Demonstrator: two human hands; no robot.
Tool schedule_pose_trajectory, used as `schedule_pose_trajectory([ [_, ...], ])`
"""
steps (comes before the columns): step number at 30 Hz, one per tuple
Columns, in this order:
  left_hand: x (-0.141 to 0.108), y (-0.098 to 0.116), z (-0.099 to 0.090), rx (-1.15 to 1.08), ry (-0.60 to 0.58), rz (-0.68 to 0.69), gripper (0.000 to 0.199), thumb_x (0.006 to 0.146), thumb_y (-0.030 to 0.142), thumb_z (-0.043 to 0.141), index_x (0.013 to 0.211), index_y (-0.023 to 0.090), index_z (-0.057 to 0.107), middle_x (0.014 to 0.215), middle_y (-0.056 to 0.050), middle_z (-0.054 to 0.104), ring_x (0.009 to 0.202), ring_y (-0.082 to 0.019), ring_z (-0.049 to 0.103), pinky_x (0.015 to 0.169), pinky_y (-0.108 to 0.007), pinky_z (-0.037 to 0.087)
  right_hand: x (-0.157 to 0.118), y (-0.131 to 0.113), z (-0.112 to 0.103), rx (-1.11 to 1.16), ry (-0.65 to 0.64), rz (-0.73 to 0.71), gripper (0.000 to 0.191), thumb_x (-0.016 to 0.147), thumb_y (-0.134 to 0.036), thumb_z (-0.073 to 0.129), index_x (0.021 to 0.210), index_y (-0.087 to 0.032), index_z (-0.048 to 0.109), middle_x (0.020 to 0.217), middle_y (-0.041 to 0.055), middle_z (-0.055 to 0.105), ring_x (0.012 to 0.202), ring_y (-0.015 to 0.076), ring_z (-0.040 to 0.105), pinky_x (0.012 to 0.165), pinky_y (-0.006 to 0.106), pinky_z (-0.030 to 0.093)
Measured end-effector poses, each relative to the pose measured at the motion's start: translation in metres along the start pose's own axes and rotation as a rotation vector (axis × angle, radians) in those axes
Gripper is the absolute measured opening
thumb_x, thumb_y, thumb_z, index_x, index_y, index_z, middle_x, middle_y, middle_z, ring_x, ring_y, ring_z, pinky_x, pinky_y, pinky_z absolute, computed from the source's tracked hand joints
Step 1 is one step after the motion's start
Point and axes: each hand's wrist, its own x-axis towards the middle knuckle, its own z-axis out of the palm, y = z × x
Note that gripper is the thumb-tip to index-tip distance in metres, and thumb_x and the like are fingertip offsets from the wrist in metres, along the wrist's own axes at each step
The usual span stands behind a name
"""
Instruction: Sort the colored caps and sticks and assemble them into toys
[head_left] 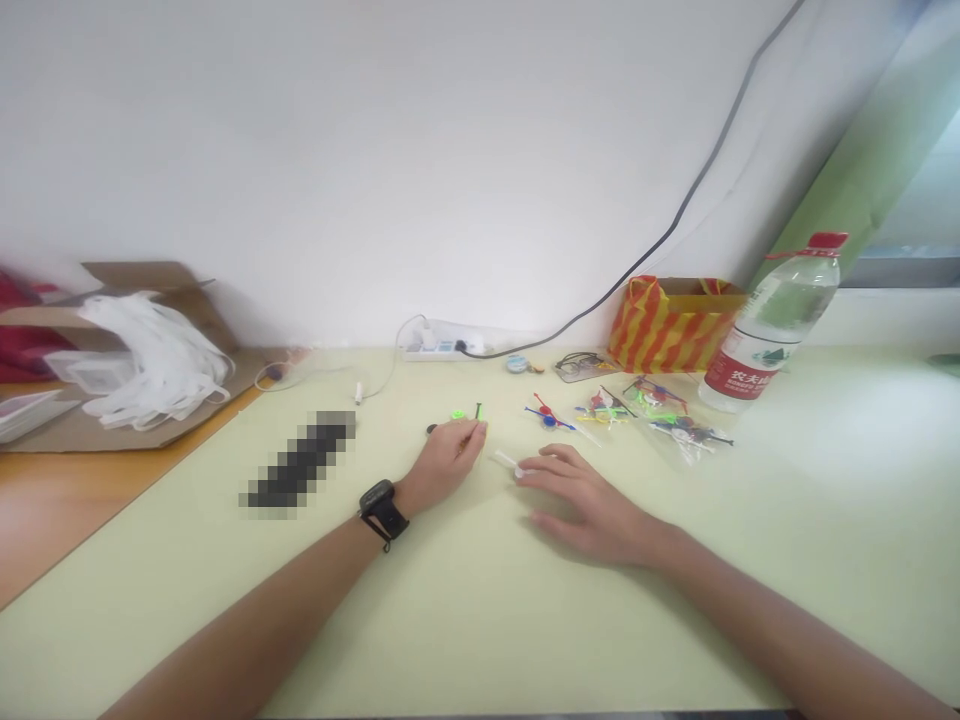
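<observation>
My left hand (pixel 448 462), with a black watch on its wrist, is closed in a pinch around a small green plastic stick (pixel 478 410) that juts up past the fingertips. Just beyond its knuckles are a bright green disc (pixel 458 414) and a black round piece (pixel 431 429); the hand hides part of this group. My right hand (pixel 574 497) lies low over the table, palm down with fingers apart. Its index fingertip touches a white plastic piece (pixel 504 458) with a round part and a straight stem.
Red and blue plastic pieces (pixel 550 412) lie beyond my right hand, beside several bagged coloured ones (pixel 679 432). Behind stand a striped bag (pixel 675 335), a water bottle (pixel 776 330) and a power strip (pixel 442 347). A cardboard box (pixel 180 290) with white straps (pixel 154 360) is left.
</observation>
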Motion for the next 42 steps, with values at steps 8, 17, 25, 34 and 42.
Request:
schedule_pose_trajectory([
  [8,-0.001,0.004,0.0,-0.065,0.001,-0.021,0.04,0.109,0.035,0.037,0.071,0.021,0.034,0.067,0.003,0.037,0.063,-0.015,0.035,0.063,-0.032,0.028,-0.004,0.026,0.002,-0.217,0.119,0.143,0.046,0.102,-0.033,0.056,0.147,-0.024,0.054,0.159,0.0081,0.049,0.153,0.0374,0.028,0.12,0.062,0.034],
  [17,-0.006,0.031,0.003,-0.214,-0.103,-0.045,0.034,0.111,0.038,0.031,0.083,0.021,0.041,0.079,0.001,0.044,0.072,-0.016,0.041,0.07,-0.032,0.035,-0.002,0.013,-0.002,0.232,0.171,0.211,0.039,0.103,-0.04,0.055,0.141,-0.029,0.054,0.132,0.01,0.065,0.115,0.0251,0.063,0.102,0.045,0.053],
  [25,-0.013,0.052,0.001,-0.293,-0.224,-0.051,0.031,0.112,0.039,0.028,0.091,0.022,0.044,0.082,0.001,0.042,0.073,-0.017,0.038,0.072,-0.033,0.036,0.004,0.0,-0.005,0.528,0.043,0.352,0.037,0.104,-0.047,0.051,0.131,-0.023,0.058,0.093,0.0046,0.067,0.088,0.021,0.066,0.079,0.035,0.054],
  [34,-0.023,0.069,0.015,-0.363,-0.296,0.008,0.028,0.111,0.04,0.029,0.095,0.022,0.045,0.089,-0.001,0.05,0.08,-0.018,0.046,0.077,-0.034,0.041,0.01,-0.008,-0.003,0.896,-0.044,0.388,0.034,0.097,-0.053,0.064,0.107,-0.02,0.065,0.103,0.0072,0.074,0.093,0.0209,0.071,0.092,0.038,0.055],
  [42,-0.022,0.067,0.022,-0.348,-0.24,0.093,0.026,0.111,0.037,0.031,0.095,0.022,0.046,0.097,-0.005,0.051,0.091,-0.02,0.048,0.088,-0.036,0.043,0.015,-0.009,0.004,0.994,0.04,0.465,0.042,0.085,-0.058,0.077,0.096,-0.019,0.065,0.095,0.006,0.073,0.094,0.0222,0.069,0.091,0.041,0.055],
])
